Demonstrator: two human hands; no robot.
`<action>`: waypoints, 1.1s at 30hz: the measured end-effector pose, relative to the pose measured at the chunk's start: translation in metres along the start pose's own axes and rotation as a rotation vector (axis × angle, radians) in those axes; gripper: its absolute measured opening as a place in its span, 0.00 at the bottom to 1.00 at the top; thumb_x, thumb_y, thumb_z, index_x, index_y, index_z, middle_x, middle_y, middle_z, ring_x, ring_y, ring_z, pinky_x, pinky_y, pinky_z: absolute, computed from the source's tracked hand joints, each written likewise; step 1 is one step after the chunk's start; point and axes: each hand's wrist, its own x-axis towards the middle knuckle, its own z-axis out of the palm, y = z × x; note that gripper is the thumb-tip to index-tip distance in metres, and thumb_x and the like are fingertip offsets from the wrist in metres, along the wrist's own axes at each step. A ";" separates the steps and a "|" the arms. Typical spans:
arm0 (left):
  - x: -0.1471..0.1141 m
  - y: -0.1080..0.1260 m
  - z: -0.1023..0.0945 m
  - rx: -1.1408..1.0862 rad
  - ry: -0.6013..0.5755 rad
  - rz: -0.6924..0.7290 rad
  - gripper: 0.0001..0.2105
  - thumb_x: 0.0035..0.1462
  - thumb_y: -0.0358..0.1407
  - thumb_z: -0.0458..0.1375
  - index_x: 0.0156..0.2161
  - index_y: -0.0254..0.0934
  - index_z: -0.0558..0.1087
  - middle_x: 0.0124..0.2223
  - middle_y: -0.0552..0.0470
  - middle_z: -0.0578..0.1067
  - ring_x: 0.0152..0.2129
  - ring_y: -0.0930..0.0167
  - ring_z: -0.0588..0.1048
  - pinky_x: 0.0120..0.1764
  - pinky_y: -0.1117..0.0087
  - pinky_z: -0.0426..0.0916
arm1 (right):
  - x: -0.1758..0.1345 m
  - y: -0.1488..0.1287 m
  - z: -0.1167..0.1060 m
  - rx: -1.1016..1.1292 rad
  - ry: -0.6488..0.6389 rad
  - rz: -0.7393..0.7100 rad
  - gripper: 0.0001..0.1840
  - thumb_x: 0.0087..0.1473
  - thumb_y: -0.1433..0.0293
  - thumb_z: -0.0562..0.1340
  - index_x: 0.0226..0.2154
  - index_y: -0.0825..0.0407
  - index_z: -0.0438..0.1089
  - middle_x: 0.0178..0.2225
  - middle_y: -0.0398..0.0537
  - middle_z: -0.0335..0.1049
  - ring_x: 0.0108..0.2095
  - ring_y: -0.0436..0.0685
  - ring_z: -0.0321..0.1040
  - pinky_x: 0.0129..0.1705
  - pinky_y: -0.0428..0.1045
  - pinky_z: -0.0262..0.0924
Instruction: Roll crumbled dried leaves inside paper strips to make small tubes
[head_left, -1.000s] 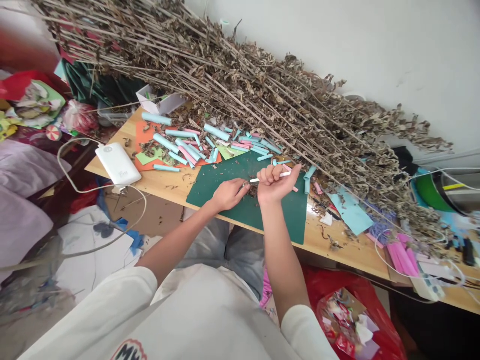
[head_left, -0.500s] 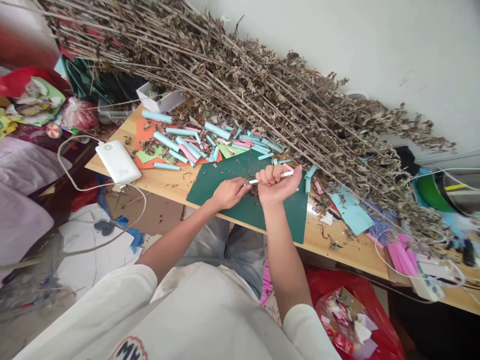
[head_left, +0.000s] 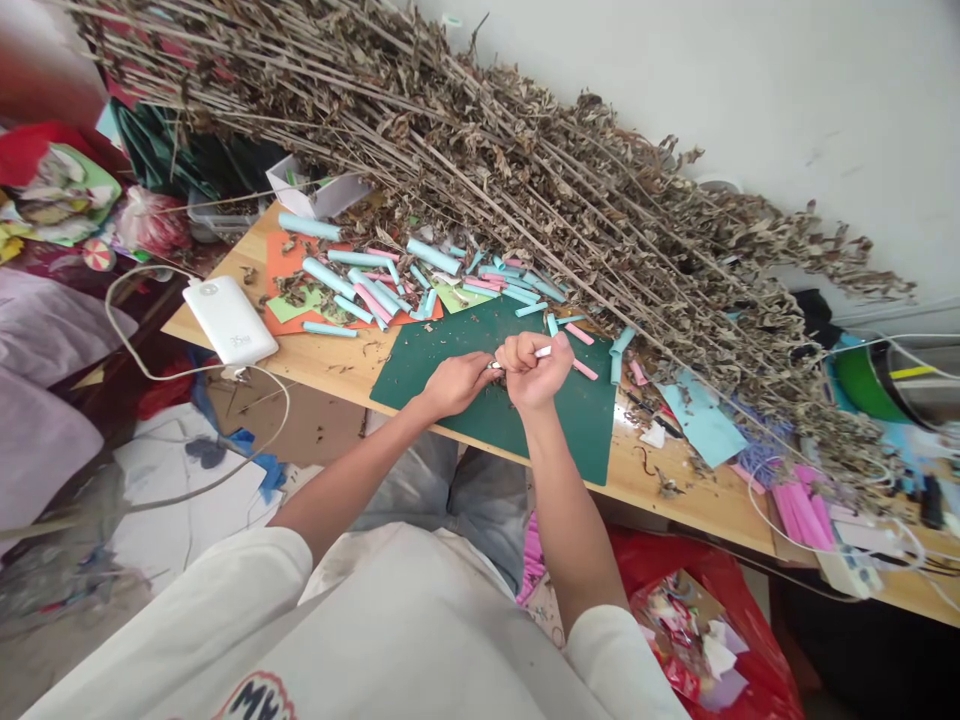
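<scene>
Above the green cutting mat (head_left: pixel 559 440), my right hand (head_left: pixel 536 372) is closed in a fist around a thin white stick (head_left: pixel 543 352), whose end pokes out past the fingers. My left hand (head_left: pixel 456 385) lies low over the mat, its fingertips pinched at the stick's left end; most of the stick is hidden by the fingers. Whether it is a pen or a rolled paper tube I cannot tell. Small pink paper rolls (head_left: pixel 579 333) lie just beyond my right hand. Several light-blue paper rolls (head_left: pixel 433 257) are scattered behind the mat.
A big heap of dried leafy stalks (head_left: pixel 480 150) spans the back of the wooden table (head_left: pixel 330 372). At the left sits a white power bank (head_left: pixel 229 320) with its cable. Blue paper (head_left: pixel 703 420) and pink rolls (head_left: pixel 802 512) lie right. A red bag (head_left: pixel 757 640) of scraps stands below.
My right hand has moved left along the white stick, closer to my left hand, and its fingers have curled tighter. Less of the stick shows now. Pink rolls behind the hand are uncovered.
</scene>
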 end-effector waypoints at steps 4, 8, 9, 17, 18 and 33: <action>0.000 0.001 0.000 -0.009 -0.007 0.012 0.24 0.68 0.50 0.37 0.41 0.37 0.70 0.40 0.46 0.75 0.36 0.65 0.75 0.34 0.69 0.62 | -0.002 0.003 0.001 -0.057 -0.004 0.007 0.37 0.49 0.37 0.53 0.10 0.47 0.41 0.11 0.35 0.34 0.14 0.46 0.33 0.20 0.48 0.33; 0.000 0.002 0.000 -0.006 -0.007 0.017 0.24 0.68 0.50 0.37 0.42 0.37 0.70 0.41 0.47 0.76 0.37 0.65 0.75 0.34 0.69 0.62 | -0.003 0.007 0.002 -0.047 -0.001 -0.008 0.37 0.48 0.38 0.54 0.10 0.47 0.41 0.11 0.34 0.34 0.14 0.46 0.33 0.19 0.48 0.33; 0.000 0.002 0.000 -0.006 -0.005 0.014 0.24 0.68 0.50 0.37 0.43 0.37 0.70 0.40 0.47 0.76 0.36 0.65 0.75 0.33 0.69 0.62 | -0.002 0.008 0.002 -0.037 -0.003 -0.011 0.37 0.48 0.38 0.54 0.10 0.47 0.41 0.11 0.34 0.34 0.14 0.46 0.33 0.19 0.48 0.33; 0.001 0.002 -0.001 -0.037 0.007 -0.032 0.21 0.68 0.50 0.40 0.41 0.40 0.70 0.37 0.50 0.76 0.33 0.66 0.74 0.33 0.71 0.61 | 0.001 -0.016 -0.007 -0.034 0.071 -0.072 0.36 0.53 0.38 0.45 0.12 0.47 0.40 0.12 0.35 0.33 0.14 0.48 0.32 0.19 0.49 0.37; 0.001 0.002 -0.001 -0.040 0.009 -0.033 0.21 0.68 0.50 0.40 0.40 0.40 0.70 0.37 0.50 0.76 0.33 0.67 0.74 0.33 0.71 0.61 | 0.002 -0.017 -0.008 -0.048 0.093 -0.108 0.36 0.53 0.37 0.45 0.12 0.47 0.40 0.12 0.35 0.33 0.14 0.48 0.32 0.19 0.49 0.37; 0.001 -0.001 0.000 -0.066 0.007 -0.012 0.21 0.68 0.50 0.40 0.42 0.40 0.70 0.39 0.50 0.77 0.35 0.66 0.75 0.35 0.70 0.62 | -0.003 0.003 -0.003 -0.015 0.031 -0.064 0.35 0.51 0.40 0.51 0.11 0.47 0.42 0.12 0.36 0.35 0.15 0.48 0.33 0.20 0.49 0.35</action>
